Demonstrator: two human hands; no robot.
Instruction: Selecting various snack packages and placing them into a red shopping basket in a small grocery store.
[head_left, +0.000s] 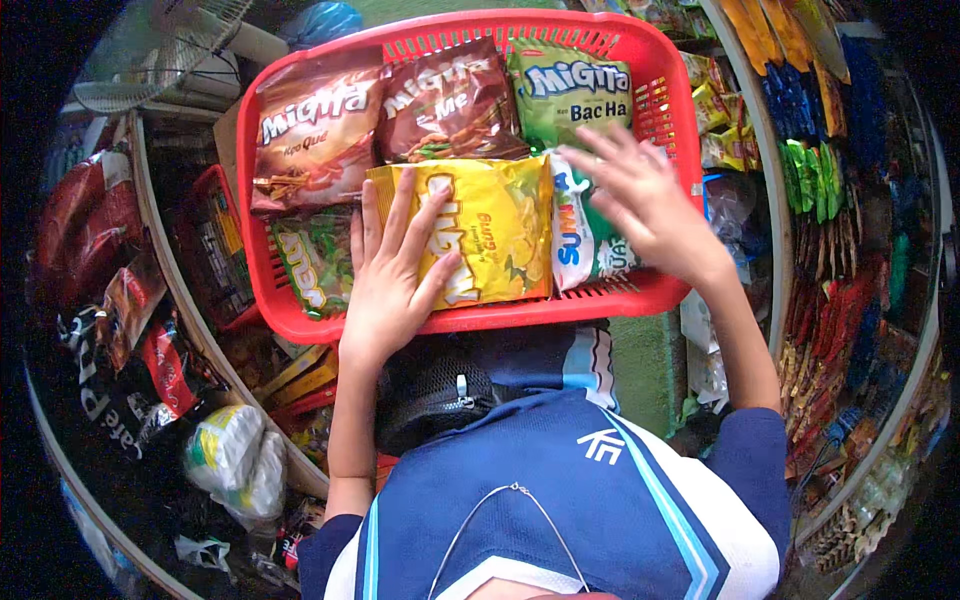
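Note:
A red plastic basket (525, 318) filled with candy bags sits before me. My left hand (390, 285) lies with spread fingers on the left part of a yellow Migita candy bag (506, 232), at the basket's near side. Blurred by motion, my right hand (652, 206) is over a white and green candy bag (574, 251), fingers apart; whether it touches the bag cannot be told. Along the far side are an orange-brown bag (319, 120), a dark brown bag (450, 97) and a green bag (574, 86). A smaller green bag (319, 251) is partly behind my left hand.
Shelving with hanging packets (814, 176) runs along my right. At left, a shelf edge (176, 277) curves past wrapped white packs (236, 457) and a second red basket (217, 247). A fan (161, 49) stands at upper left. Green floor (649, 367) shows below the basket.

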